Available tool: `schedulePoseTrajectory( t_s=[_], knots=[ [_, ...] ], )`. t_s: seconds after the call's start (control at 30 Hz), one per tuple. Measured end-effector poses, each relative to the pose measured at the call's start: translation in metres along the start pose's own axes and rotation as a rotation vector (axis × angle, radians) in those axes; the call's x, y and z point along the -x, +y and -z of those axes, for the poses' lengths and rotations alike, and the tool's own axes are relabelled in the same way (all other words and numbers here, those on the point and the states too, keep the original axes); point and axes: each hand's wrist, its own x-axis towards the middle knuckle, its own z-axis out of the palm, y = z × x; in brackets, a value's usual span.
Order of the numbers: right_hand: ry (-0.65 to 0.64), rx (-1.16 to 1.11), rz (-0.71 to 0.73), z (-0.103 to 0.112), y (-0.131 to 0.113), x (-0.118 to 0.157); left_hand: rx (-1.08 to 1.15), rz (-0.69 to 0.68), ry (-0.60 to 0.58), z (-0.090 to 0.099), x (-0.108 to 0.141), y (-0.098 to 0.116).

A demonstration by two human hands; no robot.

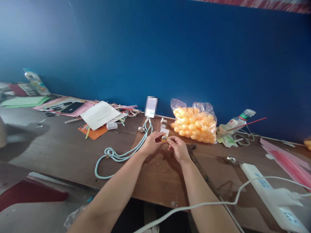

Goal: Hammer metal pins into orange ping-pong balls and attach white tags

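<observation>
My left hand and my right hand meet above the brown table. Between their fingertips is a small shiny silver rounded piece with some orange at its lower edge; its exact kind is too small to make out. Both hands are closed in a pinch on it. Just behind the fingers lies a small white box. A similar shiny silver piece rests left of my left hand, and another silver piece is farther right. Behind my right hand stands a clear bag of orange balls.
A light blue cord loops left of my arm from a blurred-out phone-like thing. Papers and scissors lie at left. A bottle and a white power strip are at right. A white cable crosses over my right forearm.
</observation>
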Motion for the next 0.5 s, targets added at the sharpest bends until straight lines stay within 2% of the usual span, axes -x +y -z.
schedulePoseTrajectory(
  t_s=[0.3,0.5],
  knots=[
    [0.017,-0.009,-0.006,-0.0012,-0.0006,0.0007,-0.014,-0.022,-0.003,0.0000,0.0014,0.0023],
    [0.006,0.098,0.001,0.0009,-0.0019,-0.0001,0.000,0.015,0.005,-0.0011,0.0021,0.0031]
  ],
)
